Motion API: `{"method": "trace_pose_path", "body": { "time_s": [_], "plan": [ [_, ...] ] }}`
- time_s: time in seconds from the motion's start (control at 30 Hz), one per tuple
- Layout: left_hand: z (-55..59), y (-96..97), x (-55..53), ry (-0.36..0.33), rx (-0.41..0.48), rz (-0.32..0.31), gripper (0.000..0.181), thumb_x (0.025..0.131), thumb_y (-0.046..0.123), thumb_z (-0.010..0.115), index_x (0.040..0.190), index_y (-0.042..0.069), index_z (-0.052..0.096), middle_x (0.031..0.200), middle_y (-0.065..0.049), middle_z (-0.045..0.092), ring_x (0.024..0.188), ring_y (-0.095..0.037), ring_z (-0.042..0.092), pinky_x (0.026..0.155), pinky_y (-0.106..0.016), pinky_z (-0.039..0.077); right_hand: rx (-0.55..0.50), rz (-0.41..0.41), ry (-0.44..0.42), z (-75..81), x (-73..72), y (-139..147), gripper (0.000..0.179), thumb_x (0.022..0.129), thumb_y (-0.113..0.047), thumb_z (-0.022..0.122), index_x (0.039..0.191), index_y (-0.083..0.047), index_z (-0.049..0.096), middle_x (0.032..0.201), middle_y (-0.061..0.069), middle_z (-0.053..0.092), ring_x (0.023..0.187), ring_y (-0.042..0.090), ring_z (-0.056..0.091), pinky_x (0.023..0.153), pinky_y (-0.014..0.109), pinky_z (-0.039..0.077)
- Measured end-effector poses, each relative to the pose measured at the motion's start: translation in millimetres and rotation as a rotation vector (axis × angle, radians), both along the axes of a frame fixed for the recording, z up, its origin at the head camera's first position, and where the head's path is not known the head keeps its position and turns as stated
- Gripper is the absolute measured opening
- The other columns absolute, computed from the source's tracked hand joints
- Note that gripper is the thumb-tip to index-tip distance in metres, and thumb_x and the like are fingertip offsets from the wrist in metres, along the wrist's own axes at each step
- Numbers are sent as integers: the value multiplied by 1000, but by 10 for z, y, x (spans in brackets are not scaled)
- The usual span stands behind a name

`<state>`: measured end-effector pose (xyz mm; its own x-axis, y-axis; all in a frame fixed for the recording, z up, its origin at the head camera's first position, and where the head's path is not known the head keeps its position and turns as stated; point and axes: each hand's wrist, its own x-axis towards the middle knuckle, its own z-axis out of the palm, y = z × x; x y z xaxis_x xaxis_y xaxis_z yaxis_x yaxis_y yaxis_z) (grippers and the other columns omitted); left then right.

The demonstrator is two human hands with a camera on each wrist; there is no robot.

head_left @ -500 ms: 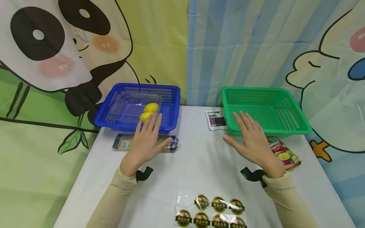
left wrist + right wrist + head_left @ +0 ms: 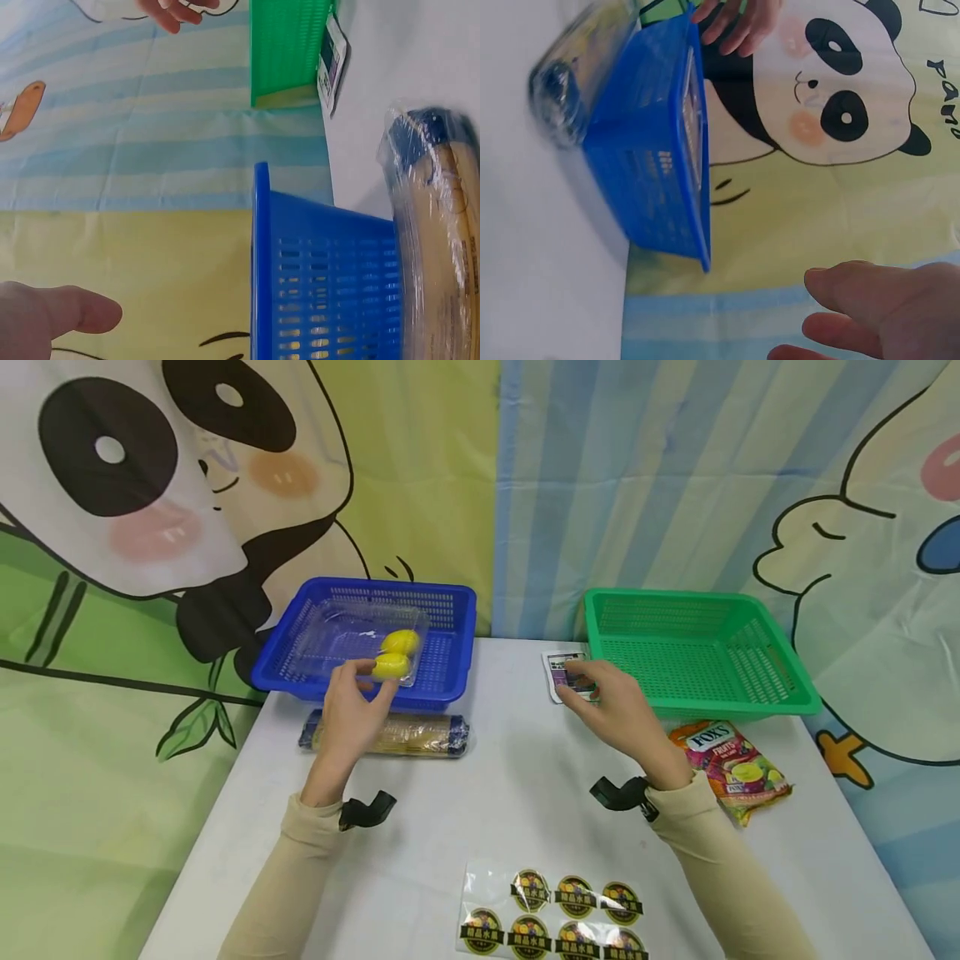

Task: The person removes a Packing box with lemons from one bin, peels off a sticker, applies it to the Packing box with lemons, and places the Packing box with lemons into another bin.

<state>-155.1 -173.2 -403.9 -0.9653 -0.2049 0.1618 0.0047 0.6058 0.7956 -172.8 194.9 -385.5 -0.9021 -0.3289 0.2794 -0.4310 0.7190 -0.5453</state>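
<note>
My left hand point(image 2: 349, 717) is in the air at the front of the blue basket point(image 2: 442, 697), its fingers and thumb loosely bent with a gap between them. Inside the basket, a clear plastic box point(image 2: 330, 631) carries two yellow lemons point(image 2: 401, 642). Under that hand lies a long, plastic-wrapped tan pack with dark blue ends point(image 2: 420, 737). My right hand point(image 2: 622, 714), also loosely bent around nothing, overlaps a small white and purple sachet point(image 2: 555, 668) beside the green basket point(image 2: 750, 706). In the right wrist view, its fingers point(image 2: 847, 289) are apart from everything.
A red and orange Fox's candy bag point(image 2: 738, 772) lies in front of the green basket, close to my right forearm. Near the table's front is a sheet of round black and gold stickers point(image 2: 530, 933). A printed cloth point(image 2: 420, 468) hangs behind the baskets.
Both hands have gone from flat, spread fingers to loosely bent ones. The left has shifted slightly left and the right has moved left over the sachet, uncovering more of the candy bag.
</note>
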Motion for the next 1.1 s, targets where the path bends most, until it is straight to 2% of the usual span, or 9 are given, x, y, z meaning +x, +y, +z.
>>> {"method": "trace_pose_path", "body": {
  "time_s": [0.13, 0.37, 0.7, 0.87, 1.1],
  "plan": [
    [-20, -122, -21, -42, 24, 18, 54, 102, 38, 61, 141, 2, 54, 138, -20, 55, 115, -37, 59, 87, -48, 50, -51, 51, -42, 48, -97, -206, 39, 103, -28, 69, 134, -6, 68, 123, 13, 72, 101, 26, 71, 86, 47, 60],
    [-40, -308, -30, -67, 40, 29, 56, 103, 43, 58, 141, 2, 53, 141, -22, 55, 114, -38, 60, 90, -50, 52, -41, 119, -129, 121, -263, -597, 38, 105, -32, 64, 133, -7, 69, 131, 10, 71, 109, 26, 71, 92, 45, 59],
    [59, -601, -16, -120, 43, 98, 60, 105, 45, 55, 145, 0, 50, 145, -25, 52, 120, -40, 58, 93, -51, 52, -67, 211, -157, 181, -440, -1058, 33, 105, -26, 65, 129, -4, 71, 127, 11, 73, 105, 27, 72, 91, 40, 60],
    [99, -717, -25, -167, 7, 119, 63, 105, 48, 52, 147, 1, 49, 146, -26, 51, 122, -42, 56, 95, -55, 51, -28, 234, -188, 209, -500, -1227, 33, 105, -26, 64, 129, -5, 71, 124, 9, 74, 104, 25, 71, 90, 38, 59],
    [108, -890, -90, -177, -83, 118, 67, 105, 49, 49, 151, 0, 45, 148, -27, 51, 128, -45, 53, 105, -63, 44, 12, 237, -198, 145, -619, -1462, 32, 105, -28, 62, 127, -6, 72, 115, 7, 75, 99, 21, 70, 86, 36, 60]
  ]
}}
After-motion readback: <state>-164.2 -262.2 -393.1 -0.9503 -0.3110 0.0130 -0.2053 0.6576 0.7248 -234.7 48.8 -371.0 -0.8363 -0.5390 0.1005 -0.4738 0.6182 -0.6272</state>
